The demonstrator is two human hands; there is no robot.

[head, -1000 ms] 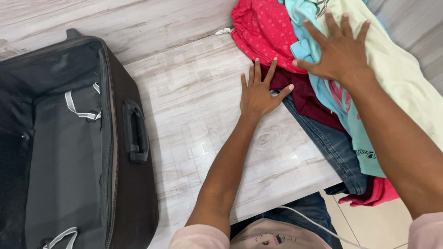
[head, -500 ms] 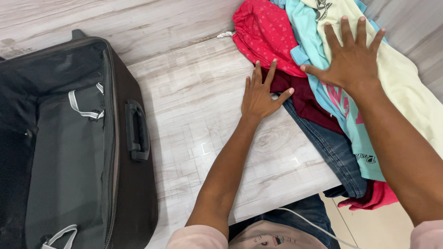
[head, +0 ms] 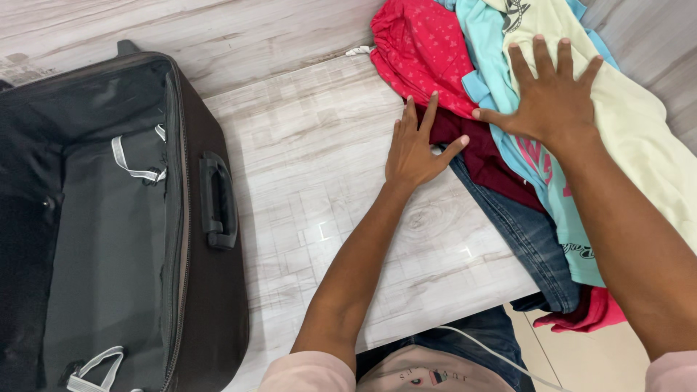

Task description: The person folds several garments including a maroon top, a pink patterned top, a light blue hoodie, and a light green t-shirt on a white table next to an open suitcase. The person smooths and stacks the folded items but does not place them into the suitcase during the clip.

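Pressing flat: left hand (head: pixel 415 149) & right hand (head: pixel 552 98) atop clothes pile (head: pixel 508 145).

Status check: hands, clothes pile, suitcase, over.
Left hand flat at clothes pile edge. Right hand spread flat on top. Suitcase open, left of the pile. Nothing between.

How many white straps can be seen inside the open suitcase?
2: one white strap near the suitcase handle side, upper middle; another white strap at the bottom edge, partly cut off. Others may be hidden.
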